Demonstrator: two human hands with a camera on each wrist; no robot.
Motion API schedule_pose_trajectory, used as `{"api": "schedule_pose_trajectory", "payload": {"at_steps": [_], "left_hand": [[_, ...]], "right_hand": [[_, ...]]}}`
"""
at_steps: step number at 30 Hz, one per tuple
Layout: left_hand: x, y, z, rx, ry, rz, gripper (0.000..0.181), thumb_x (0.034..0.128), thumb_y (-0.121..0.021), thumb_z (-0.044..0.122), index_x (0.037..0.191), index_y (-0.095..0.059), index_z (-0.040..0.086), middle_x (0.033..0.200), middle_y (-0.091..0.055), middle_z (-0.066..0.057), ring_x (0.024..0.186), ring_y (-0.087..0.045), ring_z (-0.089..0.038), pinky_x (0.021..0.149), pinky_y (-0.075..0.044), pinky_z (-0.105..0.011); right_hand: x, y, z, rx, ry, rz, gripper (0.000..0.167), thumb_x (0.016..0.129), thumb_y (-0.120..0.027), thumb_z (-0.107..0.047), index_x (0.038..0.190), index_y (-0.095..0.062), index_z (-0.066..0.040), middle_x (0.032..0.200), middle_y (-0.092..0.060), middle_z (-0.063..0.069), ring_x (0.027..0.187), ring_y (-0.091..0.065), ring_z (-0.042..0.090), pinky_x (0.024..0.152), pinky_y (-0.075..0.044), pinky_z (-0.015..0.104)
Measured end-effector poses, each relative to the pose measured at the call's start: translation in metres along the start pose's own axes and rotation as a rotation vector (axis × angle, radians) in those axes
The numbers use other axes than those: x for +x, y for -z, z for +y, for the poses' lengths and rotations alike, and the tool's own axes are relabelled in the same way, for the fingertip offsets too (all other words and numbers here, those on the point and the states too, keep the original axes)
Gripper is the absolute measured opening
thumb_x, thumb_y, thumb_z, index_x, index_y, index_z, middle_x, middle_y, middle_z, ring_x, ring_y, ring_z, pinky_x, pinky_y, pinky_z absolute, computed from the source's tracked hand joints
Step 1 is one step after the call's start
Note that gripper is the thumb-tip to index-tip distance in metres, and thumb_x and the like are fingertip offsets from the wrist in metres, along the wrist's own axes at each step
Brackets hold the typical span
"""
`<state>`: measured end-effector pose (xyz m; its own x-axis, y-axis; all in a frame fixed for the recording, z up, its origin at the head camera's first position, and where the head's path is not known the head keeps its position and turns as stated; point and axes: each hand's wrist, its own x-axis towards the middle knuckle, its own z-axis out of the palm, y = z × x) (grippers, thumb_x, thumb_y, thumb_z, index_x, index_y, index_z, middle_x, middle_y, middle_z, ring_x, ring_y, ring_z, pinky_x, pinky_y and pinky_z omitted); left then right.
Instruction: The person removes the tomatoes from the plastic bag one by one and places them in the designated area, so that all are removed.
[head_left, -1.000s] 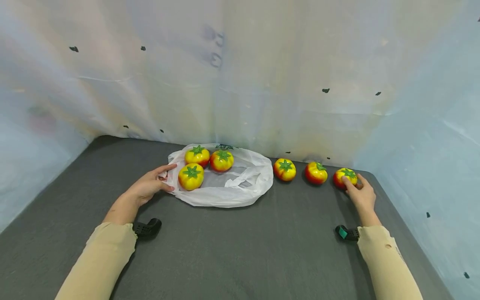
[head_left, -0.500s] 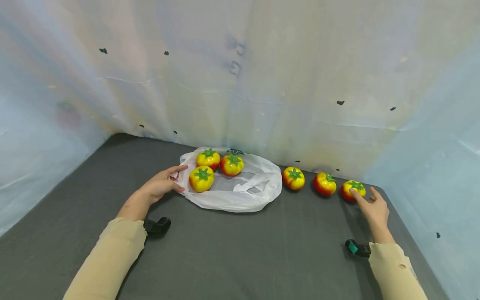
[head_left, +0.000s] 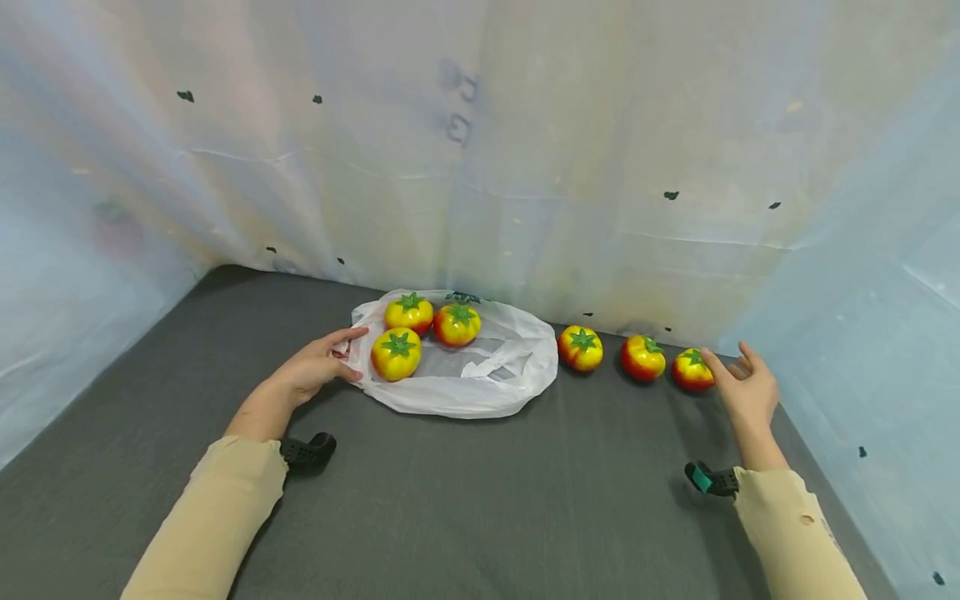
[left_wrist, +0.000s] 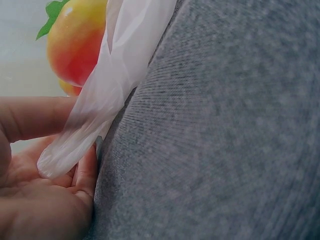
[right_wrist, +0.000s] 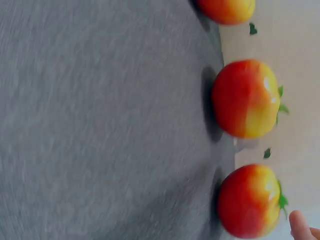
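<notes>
A white plastic bag [head_left: 450,396] lies spread on the dark table with three red-yellow tomatoes inside, one of them at its left front [head_left: 396,354]. My left hand [head_left: 311,371] holds the bag's left edge; in the left wrist view the thin film [left_wrist: 107,75] passes between thumb and fingers [left_wrist: 85,170]. At the far right, my right hand [head_left: 746,396] is beside the rightmost tomato [head_left: 692,372], fingers spread and gripping nothing. In the right wrist view a fingertip [right_wrist: 300,227] shows just clear of that tomato [right_wrist: 249,201].
Two more tomatoes, one near the bag [head_left: 581,348] and one farther right [head_left: 642,359], stand in a row with the rightmost one along the back of the table [head_left: 480,500]. Pale sheeting [head_left: 525,167] rises behind them and at both sides.
My right hand has come off the rightmost tomato and shifted slightly right, its fingers wider apart. My left hand keeps its hold on the bag. The head view has shifted a little.
</notes>
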<state>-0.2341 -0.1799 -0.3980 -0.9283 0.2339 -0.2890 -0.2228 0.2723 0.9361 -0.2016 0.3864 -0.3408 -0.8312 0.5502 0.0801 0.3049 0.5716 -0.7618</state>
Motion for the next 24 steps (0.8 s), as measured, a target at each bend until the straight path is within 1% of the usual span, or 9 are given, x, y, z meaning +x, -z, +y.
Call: {"api": "schedule_pose_trajectory", "payload": {"at_steps": [6, 15, 22, 24], "left_hand": [[-0.001, 0.0, 0.001, -0.002, -0.003, 0.011, 0.083, 0.0815, -0.061, -0.008, 0.153, -0.024, 0.012, 0.159, 0.008, -0.022, 0.144, 0.001, -0.041, 0.114, -0.004, -0.061], [-0.002, 0.001, -0.001, 0.0, -0.001, 0.003, 0.084, 0.0813, -0.061, -0.007, 0.153, -0.022, 0.012, 0.159, 0.009, -0.021, 0.145, 0.004, -0.04, 0.114, -0.004, -0.061], [-0.002, 0.001, -0.002, 0.003, -0.004, 0.002, 0.084, 0.0812, -0.062, -0.006, 0.153, -0.022, 0.012, 0.159, 0.009, -0.021, 0.145, 0.004, -0.04, 0.114, -0.003, -0.061], [-0.002, 0.001, -0.002, 0.004, -0.006, 0.002, 0.084, 0.081, -0.062, -0.006, 0.153, -0.022, 0.011, 0.159, 0.009, -0.021, 0.145, 0.004, -0.04, 0.114, -0.003, -0.061]], "right_hand": [[-0.006, -0.007, -0.015, 0.065, 0.051, 0.018, 0.078, 0.087, -0.058, -0.054, 0.152, -0.028, -0.023, 0.155, -0.032, 0.007, 0.136, -0.04, 0.029, 0.106, -0.038, 0.049], [-0.019, -0.018, -0.035, 0.086, 0.13, -0.027, 0.074, 0.088, -0.06, -0.052, 0.151, -0.032, -0.025, 0.153, -0.037, 0.007, 0.134, -0.044, 0.028, 0.105, -0.038, 0.049], [-0.028, -0.027, -0.049, 0.113, 0.195, -0.059, 0.071, 0.089, -0.062, -0.047, 0.15, -0.035, -0.023, 0.15, -0.042, 0.007, 0.13, -0.048, 0.028, 0.102, -0.042, 0.048], [-0.03, -0.03, -0.052, 0.117, 0.214, -0.064, 0.07, 0.089, -0.062, -0.046, 0.149, -0.036, -0.022, 0.149, -0.043, 0.006, 0.129, -0.049, 0.027, 0.101, -0.043, 0.046]]}}
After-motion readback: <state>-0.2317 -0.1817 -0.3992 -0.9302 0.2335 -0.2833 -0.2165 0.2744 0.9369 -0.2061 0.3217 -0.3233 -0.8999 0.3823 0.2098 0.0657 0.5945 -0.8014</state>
